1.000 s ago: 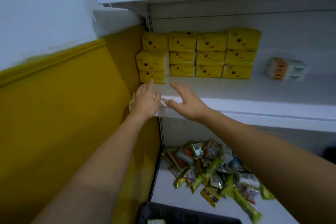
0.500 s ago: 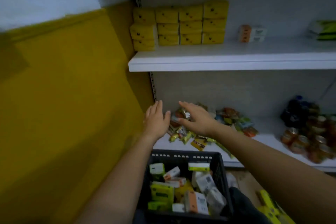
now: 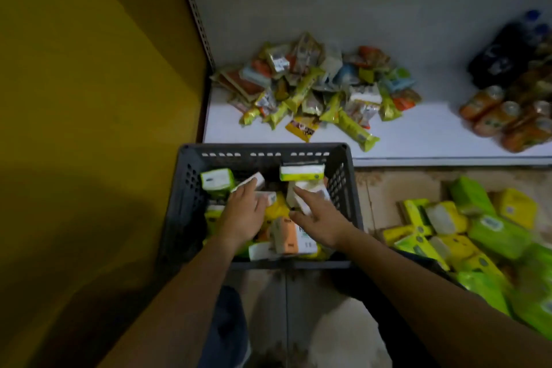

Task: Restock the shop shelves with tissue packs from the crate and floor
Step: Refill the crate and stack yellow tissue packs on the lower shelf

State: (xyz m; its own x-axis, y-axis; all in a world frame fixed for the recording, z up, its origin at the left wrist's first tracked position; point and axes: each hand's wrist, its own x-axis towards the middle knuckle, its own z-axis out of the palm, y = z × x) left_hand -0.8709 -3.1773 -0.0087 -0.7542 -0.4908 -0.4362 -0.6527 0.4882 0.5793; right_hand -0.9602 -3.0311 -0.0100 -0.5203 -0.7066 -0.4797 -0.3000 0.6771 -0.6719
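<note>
Well, on the head camera I look straight down into the dark grey crate (image 3: 191, 212); it stands on the floor (image 3: 397, 185), its far wall up against the front edge of the white bottom shelf (image 3: 418, 140). Loose tissue packs (image 3: 291, 236) fill the crate in a jumble; a green-and-white pack (image 3: 217, 182) leans in its far left corner and a white pack with a lime stripe (image 3: 301, 173) lies along its far wall.

Both of the person's hands are inside the crate. The left hand (image 3: 243, 215) is over the left half, palm down, fingers stretched forward and lying on a small white pack (image 3: 252, 184); I see no curl round it. The right hand (image 3: 321, 224) is over the right half, fingers spread and straight, thumb held out toward the crate's middle, fingertips on another white pack (image 3: 310, 188); it grips nothing that I can make out.

To the right of the crate, a heap of green and yellow packs (image 3: 478, 236) lies on the floor. Beyond the crate, a pile of snack packets (image 3: 313, 89) sits on the shelf; further right of it on the same shelf stand orange cans (image 3: 504, 116), with dark bottles (image 3: 504, 57) behind them, blurred. A yellow wall (image 3: 89, 98) runs along the crate's left side.
</note>
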